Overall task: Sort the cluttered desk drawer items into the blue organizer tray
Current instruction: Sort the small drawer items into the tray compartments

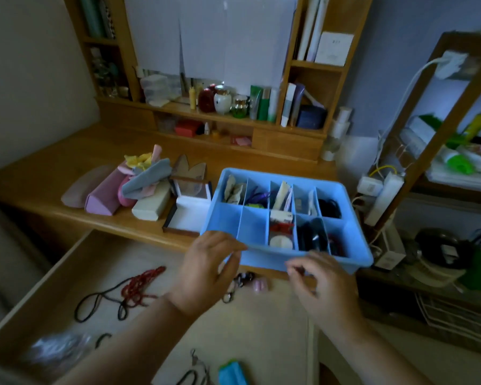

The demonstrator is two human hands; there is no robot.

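Note:
The blue organizer tray (pixel 264 261) sits at the desk's front edge, above the open drawer (pixel 75 262). Most of its compartments hold small items; the two front-left ones look bare. My left hand (pixel 206 270) grips the tray's front-left corner, fingers over the rim and thumb on the front wall. My right hand (pixel 320 284) is against the lower front wall, fingers curled with thumb and forefinger close together; what they hold is unclear. In the drawer lie a red bead necklace (pixel 142 284), a black cord (pixel 100 304), a dark keychain (pixel 240 280), a small pink piece (pixel 260 285) and a blue item (pixel 232 372).
On the desk left of the tray stand an open white box (pixel 189 215), a cream case (pixel 150 205), pink cases (pixel 103 197) and folded cloths (pixel 147 176). Bottles crowd the back shelf (pixel 233 102). A wooden rack (pixel 439 140) with a power strip stands to the right.

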